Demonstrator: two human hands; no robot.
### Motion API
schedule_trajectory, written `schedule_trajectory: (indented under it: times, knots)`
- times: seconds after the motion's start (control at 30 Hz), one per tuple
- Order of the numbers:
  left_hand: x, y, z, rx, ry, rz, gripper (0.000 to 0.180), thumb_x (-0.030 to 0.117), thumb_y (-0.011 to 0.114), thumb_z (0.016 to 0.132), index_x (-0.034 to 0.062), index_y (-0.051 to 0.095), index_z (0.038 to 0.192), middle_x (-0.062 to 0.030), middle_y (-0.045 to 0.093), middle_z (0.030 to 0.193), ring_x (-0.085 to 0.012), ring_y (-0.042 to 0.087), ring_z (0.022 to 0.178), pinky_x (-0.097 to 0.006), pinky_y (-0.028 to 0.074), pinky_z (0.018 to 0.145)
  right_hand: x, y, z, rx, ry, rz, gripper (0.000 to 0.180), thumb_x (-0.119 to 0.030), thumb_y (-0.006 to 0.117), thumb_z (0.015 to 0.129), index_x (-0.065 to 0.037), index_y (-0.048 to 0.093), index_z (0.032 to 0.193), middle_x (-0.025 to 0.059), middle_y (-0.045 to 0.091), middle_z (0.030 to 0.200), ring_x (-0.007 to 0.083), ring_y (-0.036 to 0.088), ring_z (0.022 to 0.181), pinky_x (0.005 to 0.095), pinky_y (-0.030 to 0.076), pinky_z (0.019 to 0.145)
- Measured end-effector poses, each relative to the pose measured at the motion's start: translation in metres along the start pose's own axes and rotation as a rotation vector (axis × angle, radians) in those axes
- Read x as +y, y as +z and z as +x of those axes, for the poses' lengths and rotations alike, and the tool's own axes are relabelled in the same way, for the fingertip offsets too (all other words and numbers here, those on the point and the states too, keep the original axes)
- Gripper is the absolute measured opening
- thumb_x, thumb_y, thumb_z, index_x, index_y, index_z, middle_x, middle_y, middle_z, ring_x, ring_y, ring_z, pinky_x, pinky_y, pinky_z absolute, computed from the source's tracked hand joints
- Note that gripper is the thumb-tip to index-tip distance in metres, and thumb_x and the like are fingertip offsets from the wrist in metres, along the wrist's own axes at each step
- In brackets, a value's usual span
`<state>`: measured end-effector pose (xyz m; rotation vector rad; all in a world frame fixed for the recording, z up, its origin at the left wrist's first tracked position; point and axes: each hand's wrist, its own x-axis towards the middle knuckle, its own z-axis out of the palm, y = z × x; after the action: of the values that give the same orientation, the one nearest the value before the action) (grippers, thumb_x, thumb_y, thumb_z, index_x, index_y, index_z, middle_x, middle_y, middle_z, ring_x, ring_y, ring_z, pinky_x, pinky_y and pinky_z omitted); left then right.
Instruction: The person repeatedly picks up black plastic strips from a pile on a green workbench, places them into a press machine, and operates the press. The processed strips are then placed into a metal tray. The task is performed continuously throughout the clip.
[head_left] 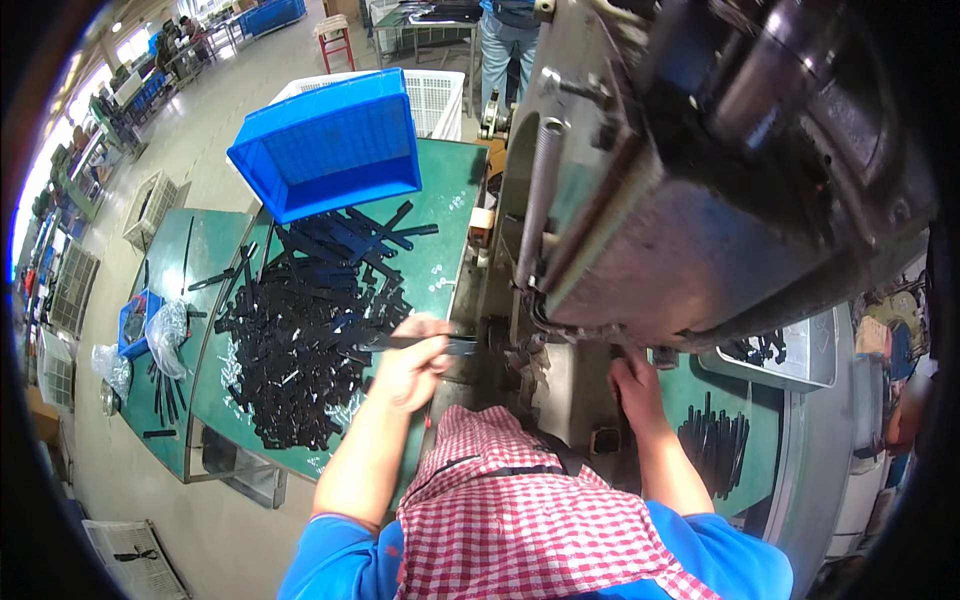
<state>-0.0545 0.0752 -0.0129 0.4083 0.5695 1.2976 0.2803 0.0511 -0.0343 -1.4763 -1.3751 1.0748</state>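
My left hand (pixel 412 366) is closed in a pinch on a narrow black strip (pixel 460 345), which points right toward the machine. Just left of that hand spreads a big heap of black strips (pixel 290 350) on the green table (pixel 455 190). My right hand (pixel 637 390) is at the foot of the big metal machine (pixel 680 240), beside its lower edge. Its fingers look curled around something dark, and the machine partly hides them. Between my hands lies the machine's work area (pixel 535 375), with small metal parts and a pale rag-like scrap.
A blue crate (pixel 330 145) lies tipped behind the heap. Right of my right arm, more black strips (pixel 715 445) lie in a row near a grey bin (pixel 810 360) of black parts. A person (pixel 508 50) stands behind the machine. Plastic bags (pixel 168 335) rest at far left.
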Motion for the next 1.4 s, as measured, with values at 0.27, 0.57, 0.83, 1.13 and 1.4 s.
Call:
schedule_trajectory:
  times: [0.27, 0.57, 0.83, 1.13, 1.4]
  knots:
    - [-0.055, 0.087, 0.015, 0.005, 0.092, 0.106, 0.019, 0.001, 0.059, 0.081, 0.0054, 0.049, 0.097, -0.0030, 0.053, 0.077, -0.0115, 0.049, 0.064, -0.024, 0.039, 0.055, -0.063, 0.007, -0.029, -0.336, -0.148, 0.157, 0.043, -0.002, 0.049, 0.086, -0.006, 0.047, 0.128, 0.0002, 0.051, 0.058, 0.0054, 0.048, 0.053, 0.0211, 0.039, 0.052]
    - [-0.077, 0.076, 0.021, 0.075, 0.164, 0.256, 0.018, 0.004, 0.057, 0.084, 0.0038, 0.049, 0.100, -0.0020, 0.053, 0.080, -0.0081, 0.050, 0.064, -0.020, 0.038, 0.053, -0.091, 0.019, -0.017, -0.448, -0.271, -0.006, 0.044, 0.000, 0.048, 0.086, -0.008, 0.046, 0.129, -0.0014, 0.047, 0.054, 0.0052, 0.046, 0.050, 0.0214, 0.038, 0.050]
    - [-0.095, 0.047, -0.027, 0.178, 0.135, -0.052, 0.027, 0.007, 0.051, 0.085, 0.0051, 0.046, 0.112, -0.0023, 0.048, 0.079, -0.0124, 0.045, 0.067, -0.027, 0.038, 0.062, -0.102, 0.035, 0.000, -0.517, -0.029, -0.230, 0.040, -0.012, 0.051, 0.089, -0.014, 0.045, 0.128, 0.0076, 0.055, 0.077, 0.0133, 0.055, 0.066, 0.0266, 0.045, 0.062]
    - [-0.078, -0.083, -0.104, 0.399, 0.123, 0.620, 0.041, 0.001, 0.061, 0.076, 0.0043, 0.049, 0.115, 0.0002, 0.051, 0.093, -0.0056, 0.049, 0.074, -0.019, 0.041, 0.067, -0.012, 0.027, 0.091, 0.154, -0.971, -1.019, 0.020, -0.008, 0.056, 0.082, 0.000, 0.058, 0.101, 0.0143, 0.059, 0.095, 0.0288, 0.058, 0.085, 0.0377, 0.045, 0.074]
    - [0.018, -0.165, -0.050, 0.603, 0.548, 1.952, 0.031, 0.002, 0.060, 0.069, 0.0049, 0.058, 0.101, -0.0118, 0.054, 0.097, -0.0281, 0.054, 0.089, -0.036, 0.047, 0.075, 0.010, 0.062, 0.138, -0.099, -0.558, -1.004, 0.026, -0.014, 0.058, 0.081, -0.002, 0.057, 0.104, 0.0132, 0.059, 0.099, 0.0289, 0.056, 0.091, 0.0380, 0.044, 0.080]
